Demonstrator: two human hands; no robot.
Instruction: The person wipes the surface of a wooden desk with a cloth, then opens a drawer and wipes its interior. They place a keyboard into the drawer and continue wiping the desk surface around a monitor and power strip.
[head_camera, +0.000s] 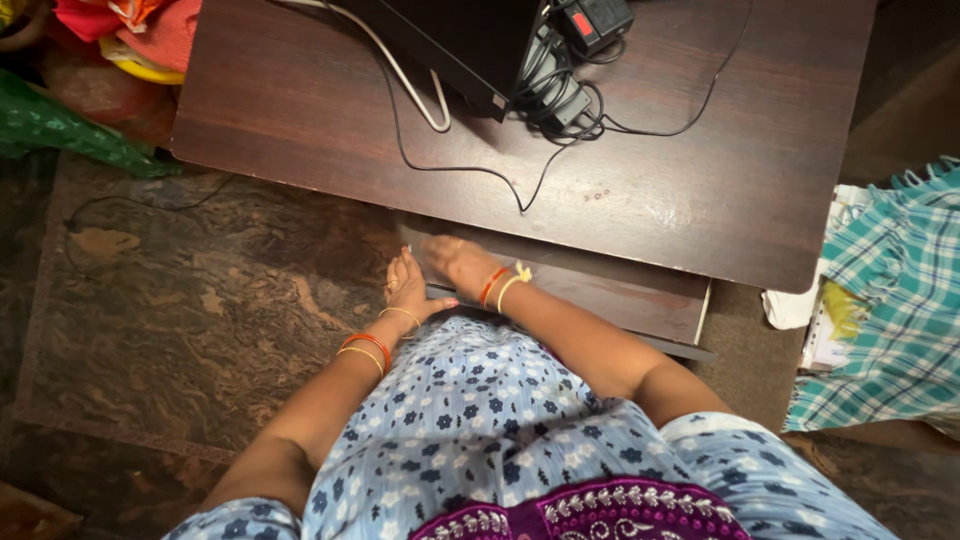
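Note:
A dark wooden desk (700, 170) fills the upper half of the head view. Below its front edge a pull-out shelf (620, 290) sticks out towards me. My left hand (407, 288) rests at the shelf's left end, fingers together against its edge, with bangles on the wrist. My right hand (458, 262) lies flat on the shelf's top close by, fingers spread a little, also with bangles. Whether either hand grips the shelf is not clear. My blue flowered clothing (480, 420) covers the lower middle.
A black device (460, 45) with several black and white cables (480, 170) sits at the back of the desk. A teal checked cloth (900, 290) and papers lie at the right. Coloured bags (90, 70) are piled at the upper left, above a patterned brown floor (180, 300).

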